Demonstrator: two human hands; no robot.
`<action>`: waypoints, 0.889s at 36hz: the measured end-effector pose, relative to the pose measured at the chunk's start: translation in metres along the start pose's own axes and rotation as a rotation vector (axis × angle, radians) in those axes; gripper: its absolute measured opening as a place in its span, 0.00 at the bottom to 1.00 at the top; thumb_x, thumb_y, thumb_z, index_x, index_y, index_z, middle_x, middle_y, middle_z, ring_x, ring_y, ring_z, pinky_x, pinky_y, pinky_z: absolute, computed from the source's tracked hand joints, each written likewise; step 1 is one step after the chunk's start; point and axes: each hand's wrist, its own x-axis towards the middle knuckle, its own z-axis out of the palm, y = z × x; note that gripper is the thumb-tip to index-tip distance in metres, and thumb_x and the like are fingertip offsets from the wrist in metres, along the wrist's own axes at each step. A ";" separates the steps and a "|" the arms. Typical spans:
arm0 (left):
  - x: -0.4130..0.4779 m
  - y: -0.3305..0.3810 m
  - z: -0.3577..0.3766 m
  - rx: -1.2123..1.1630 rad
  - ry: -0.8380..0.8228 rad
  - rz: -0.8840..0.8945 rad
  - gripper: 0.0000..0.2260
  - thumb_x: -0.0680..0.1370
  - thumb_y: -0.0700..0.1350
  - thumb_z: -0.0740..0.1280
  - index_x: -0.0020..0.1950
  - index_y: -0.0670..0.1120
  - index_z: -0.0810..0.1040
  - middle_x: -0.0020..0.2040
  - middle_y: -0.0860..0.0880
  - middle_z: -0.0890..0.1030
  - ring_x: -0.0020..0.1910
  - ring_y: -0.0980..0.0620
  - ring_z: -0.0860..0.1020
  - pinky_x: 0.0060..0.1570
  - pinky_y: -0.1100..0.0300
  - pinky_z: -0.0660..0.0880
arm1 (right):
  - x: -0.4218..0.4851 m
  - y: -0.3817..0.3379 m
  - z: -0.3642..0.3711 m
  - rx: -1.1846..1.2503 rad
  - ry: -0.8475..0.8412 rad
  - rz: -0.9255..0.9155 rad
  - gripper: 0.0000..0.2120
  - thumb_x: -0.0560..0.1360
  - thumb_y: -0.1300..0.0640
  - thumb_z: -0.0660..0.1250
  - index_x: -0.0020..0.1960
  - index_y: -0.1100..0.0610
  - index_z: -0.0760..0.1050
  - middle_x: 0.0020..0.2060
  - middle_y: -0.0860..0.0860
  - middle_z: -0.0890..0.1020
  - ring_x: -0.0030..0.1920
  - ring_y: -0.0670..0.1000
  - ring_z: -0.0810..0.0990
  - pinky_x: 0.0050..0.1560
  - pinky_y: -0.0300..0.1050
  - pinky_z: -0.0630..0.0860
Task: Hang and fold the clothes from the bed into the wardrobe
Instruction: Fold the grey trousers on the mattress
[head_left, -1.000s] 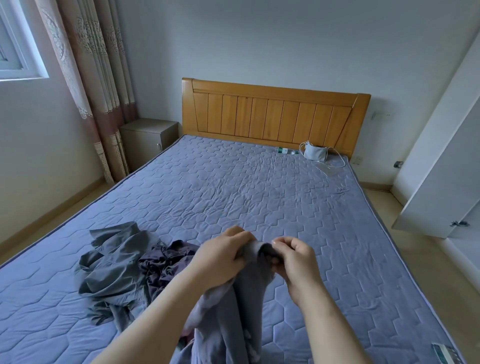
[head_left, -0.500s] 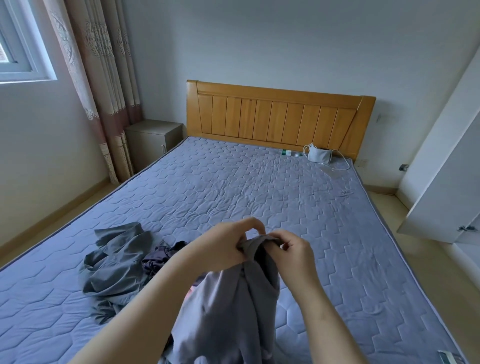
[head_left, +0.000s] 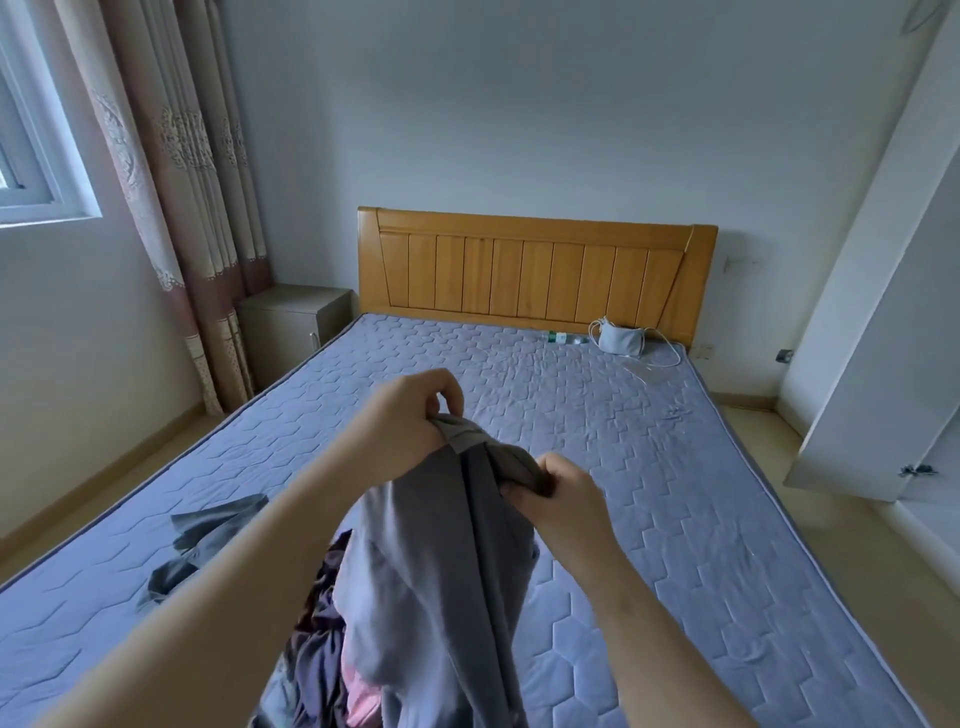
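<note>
A grey garment (head_left: 431, 582) hangs above the bed (head_left: 597, 441), held up by its top edge. My left hand (head_left: 405, 421) pinches that edge at the left, and my right hand (head_left: 556, 488) grips the bunched cloth a little lower to the right. Under the hanging cloth lies a heap of dark purple and pink clothes (head_left: 322, 644). A dark grey garment (head_left: 202, 540) lies crumpled on the mattress to the left, partly hidden by my left forearm. The white wardrobe door (head_left: 872, 332) stands open at the right.
A wooden headboard (head_left: 535, 270) closes the far end of the bed. A small grey pouch with white cords (head_left: 621, 340) and a bottle (head_left: 561, 338) lie near it. A bedside cabinet (head_left: 296, 322) and curtains (head_left: 192, 208) stand at the left. Floor runs between bed and wardrobe.
Both hands have lifted the grey garment higher and moved slightly apart along its top edge. The view has tilted up, showing more wall and less of the near mattress.
</note>
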 end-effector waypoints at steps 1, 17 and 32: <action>0.005 0.003 -0.006 0.002 0.036 0.005 0.14 0.72 0.32 0.64 0.36 0.52 0.73 0.29 0.53 0.68 0.27 0.56 0.64 0.26 0.68 0.63 | 0.006 -0.004 -0.001 -0.026 0.005 -0.015 0.19 0.70 0.54 0.69 0.31 0.56 0.59 0.25 0.48 0.64 0.30 0.49 0.62 0.30 0.42 0.59; 0.083 0.058 -0.080 0.094 0.152 0.059 0.05 0.72 0.39 0.70 0.44 0.48 0.76 0.38 0.51 0.77 0.42 0.51 0.73 0.37 0.67 0.67 | 0.072 -0.091 -0.031 -0.333 0.260 -0.272 0.18 0.78 0.50 0.57 0.31 0.51 0.61 0.27 0.45 0.67 0.40 0.53 0.72 0.39 0.43 0.62; 0.123 0.105 -0.150 -0.062 0.421 0.095 0.08 0.74 0.40 0.69 0.36 0.50 0.77 0.35 0.48 0.75 0.41 0.49 0.73 0.42 0.60 0.68 | 0.105 -0.114 -0.100 -0.653 0.191 -0.142 0.10 0.78 0.52 0.59 0.49 0.55 0.76 0.39 0.49 0.76 0.46 0.52 0.77 0.44 0.42 0.68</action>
